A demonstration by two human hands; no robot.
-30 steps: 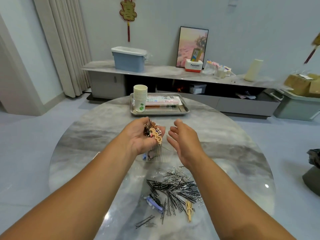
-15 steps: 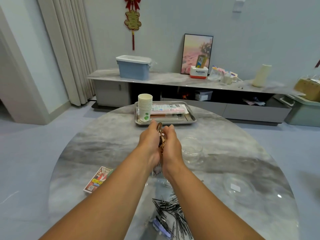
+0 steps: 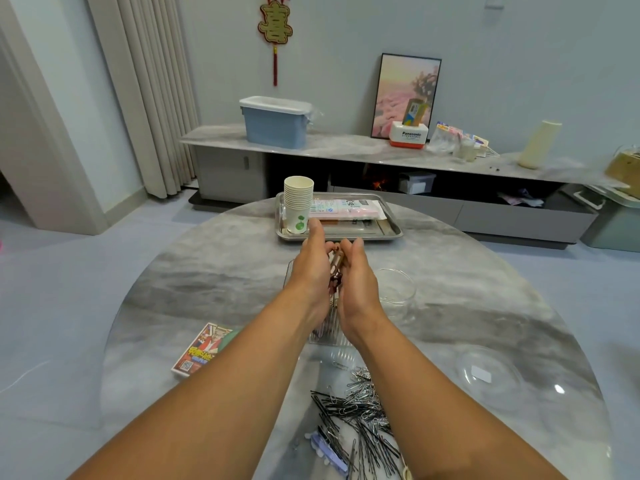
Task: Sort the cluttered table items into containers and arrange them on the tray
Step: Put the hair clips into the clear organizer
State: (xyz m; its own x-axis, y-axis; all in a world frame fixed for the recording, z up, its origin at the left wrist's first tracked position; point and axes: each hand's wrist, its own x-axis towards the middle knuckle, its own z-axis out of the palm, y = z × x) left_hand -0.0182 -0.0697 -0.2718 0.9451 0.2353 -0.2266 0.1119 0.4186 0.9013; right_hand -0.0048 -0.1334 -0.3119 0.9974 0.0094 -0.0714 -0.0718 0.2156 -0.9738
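Note:
My left hand (image 3: 310, 270) and my right hand (image 3: 357, 284) are cupped together, palms facing, over the middle of the round marble table. Between them they hold a bunch of brown and dark hair clips (image 3: 336, 268), only partly visible. Right under the hands sits a clear ribbed plastic box (image 3: 327, 332), mostly hidden by my wrists. At the far edge a metal tray (image 3: 391, 233) carries a stack of paper cups (image 3: 298, 206) and a pink-and-white packet (image 3: 346, 206). A pile of black bobby pins and paper clips (image 3: 360, 410) lies close to me.
A small glass bowl (image 3: 394, 285) stands just right of my hands, and a clear shallow dish (image 3: 488, 372) lies further right. A colourful card box (image 3: 204, 349) lies on the left. A purple clip (image 3: 329, 452) lies by the pin pile.
My right hand has closed against my left, so the clips once open in the left palm are now enclosed. Both hands have moved forward, away from the pin pile.

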